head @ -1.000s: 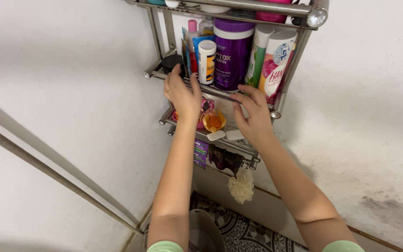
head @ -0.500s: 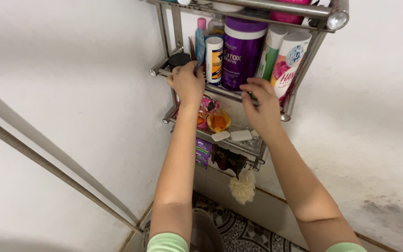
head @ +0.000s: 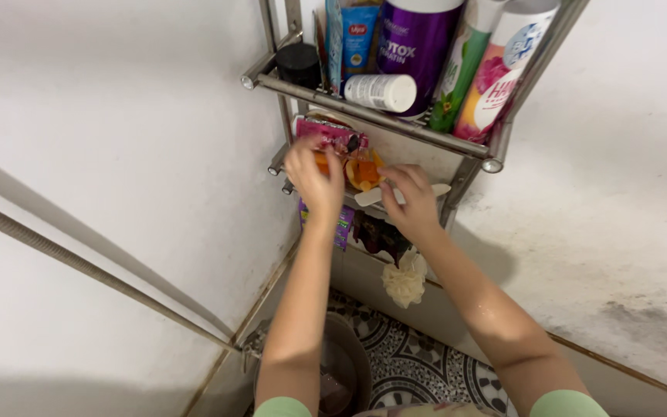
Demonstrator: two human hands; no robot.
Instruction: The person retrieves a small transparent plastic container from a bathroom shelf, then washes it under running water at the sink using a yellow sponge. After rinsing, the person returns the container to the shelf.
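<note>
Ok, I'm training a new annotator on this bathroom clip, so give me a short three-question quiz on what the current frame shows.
1. True or false: the white bottle on the upper shelf stands upright.
2. Which hand is at the white soap bar on the lower shelf: A) left hand, B) right hand?
3. What hangs below the rack, above the patterned floor?

Key
1. False: it lies on its side against the front rail.
2. B. The left hand is by the pink packet.
3. A cream mesh bath sponge.
</note>
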